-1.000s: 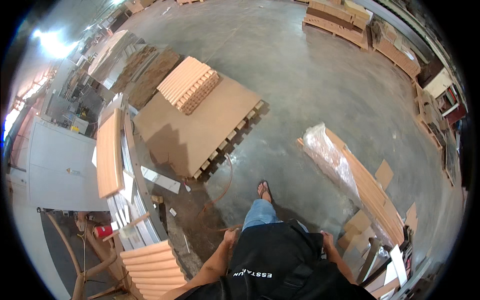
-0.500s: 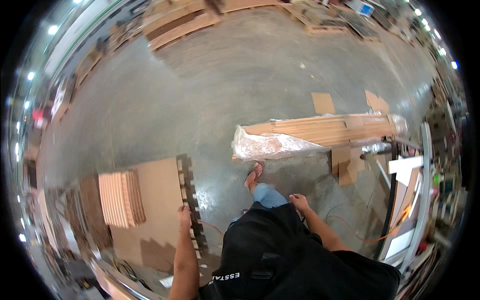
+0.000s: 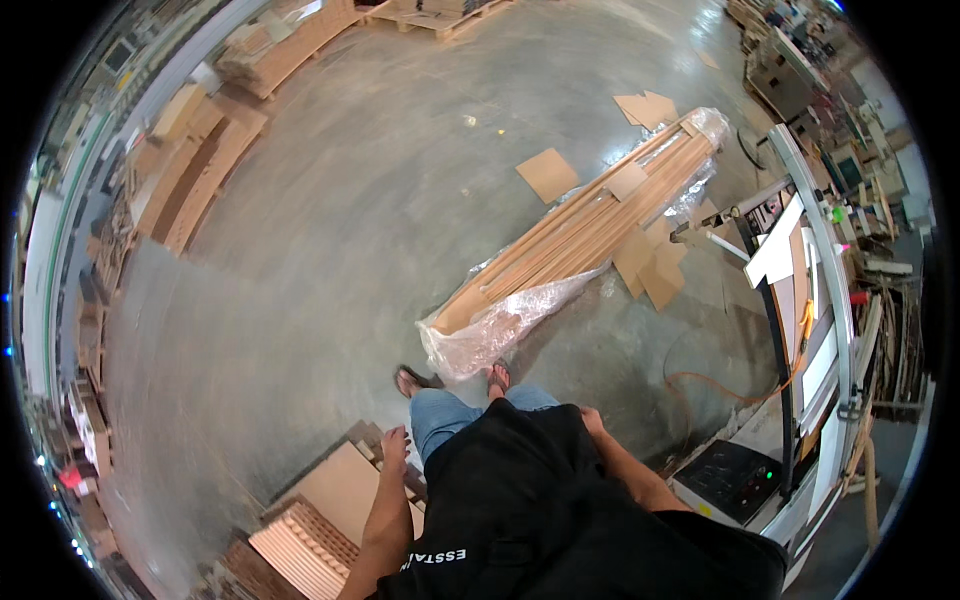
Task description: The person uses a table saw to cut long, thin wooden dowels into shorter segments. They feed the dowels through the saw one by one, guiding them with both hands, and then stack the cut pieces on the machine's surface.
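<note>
My left hand (image 3: pixel 396 447) hangs beside my left thigh with its fingers loosely apart and holds nothing. By my right hip is my right hand (image 3: pixel 592 420), seen from the back; my dark shirt and its own angle hide most of its fingers. Just ahead of my feet, a long bundle of light wooden strips (image 3: pixel 590 220) lies slantwise on the floor, with clear plastic film (image 3: pixel 480 340) around its near end. Below my left hand, a stack of wooden strips (image 3: pixel 300 545) rests on a cardboard sheet (image 3: pixel 340 482) over a pallet. Neither hand touches the wood.
Loose cardboard pieces (image 3: pixel 548 175) lie beside the bundle. To my right stands a metal-framed machine (image 3: pixel 800 250) with a black control box (image 3: pixel 725 480) and an orange hose (image 3: pixel 715 380) on the floor. Stacked boards on pallets (image 3: pixel 190 190) line the far left.
My view has turned left-to-right, so the bundle now points away diagonally and the strip stack sits lower, behind my left arm. I have stepped nearer the bundle; both feet show.
</note>
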